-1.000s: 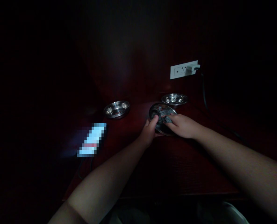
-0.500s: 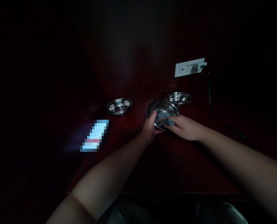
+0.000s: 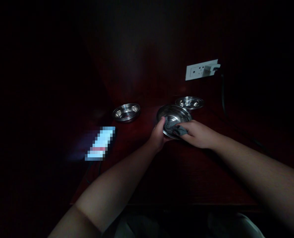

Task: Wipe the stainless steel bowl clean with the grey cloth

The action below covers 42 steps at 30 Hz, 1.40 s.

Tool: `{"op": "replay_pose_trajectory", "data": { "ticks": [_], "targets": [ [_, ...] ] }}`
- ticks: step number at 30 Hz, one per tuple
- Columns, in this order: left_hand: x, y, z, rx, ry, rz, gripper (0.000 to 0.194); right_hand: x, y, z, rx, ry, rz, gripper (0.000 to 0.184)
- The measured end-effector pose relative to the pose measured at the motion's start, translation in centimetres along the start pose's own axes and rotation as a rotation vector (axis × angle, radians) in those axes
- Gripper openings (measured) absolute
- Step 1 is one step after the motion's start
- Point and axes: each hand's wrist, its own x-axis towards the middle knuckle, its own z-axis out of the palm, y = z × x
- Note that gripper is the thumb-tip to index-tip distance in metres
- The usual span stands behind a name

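A shiny metal bowl point(image 3: 174, 112) is held tilted above the dark red table, its inside facing up toward me. My left hand point(image 3: 158, 135) grips its left rim, thumb over the edge and the other fingers underneath. Bunched inside the bowl is a grey textured cloth point(image 3: 173, 129). My right hand point(image 3: 196, 134) is closed on this cloth at the bowl's near right side, with its fingertips partly hidden by the folds.
Stacked metal bowls point(image 3: 126, 113) stand to the left, and another metal bowl point(image 3: 189, 103) sits behind the held one. A lit, pixelated phone point(image 3: 101, 143) lies at left with a cable. A wall socket point(image 3: 201, 70) with a plug and cord point(image 3: 223, 96) is at right.
My right hand has shifted slightly, and the cloth is more bunched, baring more of the bowl's inside. My left hand keeps its hold on the rim.
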Motion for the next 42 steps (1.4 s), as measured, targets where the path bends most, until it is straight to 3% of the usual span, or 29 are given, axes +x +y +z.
{"op": "replay_pose_trajectory", "data": {
  "ticks": [6,19,26,35,42],
  "targets": [
    [-0.1,0.1,0.2,-0.023,-0.002,-0.003,0.048,0.0,0.1,-0.2,-0.025,0.059,0.036,0.025],
    [0.1,0.5,0.0,-0.128,0.005,0.031,0.051,-0.2,-0.3,-0.2,-0.034,0.109,-0.084,0.036],
    [0.2,0.5,0.0,-0.14,0.033,0.006,0.051,-0.1,-0.9,-0.4,0.021,0.11,-0.124,0.028],
    [0.0,0.8,0.0,-0.166,0.068,0.049,0.052,-0.3,-0.8,-0.4,0.034,0.212,-0.176,0.024],
    [0.4,0.6,-0.3,-0.186,0.042,0.053,0.053,-0.2,-0.7,-0.2,0.024,0.179,-0.192,0.022]
  ]
}}
